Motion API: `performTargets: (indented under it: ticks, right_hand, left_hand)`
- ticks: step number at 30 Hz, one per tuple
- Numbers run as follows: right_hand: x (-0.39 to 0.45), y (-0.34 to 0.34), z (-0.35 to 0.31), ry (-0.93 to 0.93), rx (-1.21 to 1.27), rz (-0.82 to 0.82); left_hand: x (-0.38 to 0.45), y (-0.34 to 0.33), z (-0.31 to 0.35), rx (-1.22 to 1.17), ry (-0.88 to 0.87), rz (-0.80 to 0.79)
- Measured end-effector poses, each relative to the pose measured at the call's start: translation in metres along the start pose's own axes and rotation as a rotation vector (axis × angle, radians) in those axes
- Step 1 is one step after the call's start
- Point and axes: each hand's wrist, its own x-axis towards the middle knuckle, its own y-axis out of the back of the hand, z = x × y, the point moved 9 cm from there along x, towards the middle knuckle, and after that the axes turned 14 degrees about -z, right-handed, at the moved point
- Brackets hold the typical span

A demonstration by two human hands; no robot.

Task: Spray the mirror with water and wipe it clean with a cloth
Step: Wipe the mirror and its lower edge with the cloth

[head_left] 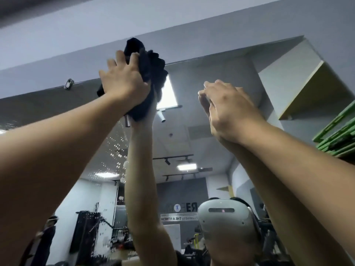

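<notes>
Looking up along both raised forearms, much is found cut off: the arms leave the frame at the lower corners, and the large frameless wall mirror point(192, 143) runs out of view at the bottom and left. Part of the crumpled black cloth point(148, 73) is hidden behind the left hand point(123, 83), so its full shape cannot be made out. That hand is pressed against the cloth with fingers curled into the fabric, and the cloth is held flat to the glass at the mirror's top edge, partly overlapping the grey wall above. Water droplets point(117, 144) are seen scattered on the glass just below the cloth, and a wet streaked patch lower left blurs the reflected room. The right hand point(228, 110) is raised well apart from the cloth, touching its own reflection on the glass; its fingers are bent and drawn together, and whether anything is pinched between them cannot be told. A small metal mirror clip point(68, 83) is fixed at the top edge, left of the cloth. A white headset point(224, 219) is reflected at the bottom.
</notes>
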Motion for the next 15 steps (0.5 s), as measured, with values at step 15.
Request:
performTargets:
  ticks: [15]
  right_hand:
    - [0.010, 0.001, -0.050, 0.121, 0.222, 0.095]
  left_hand:
    - [-0.259, -0.001, 0.037, -0.079, -0.730, 0.034]
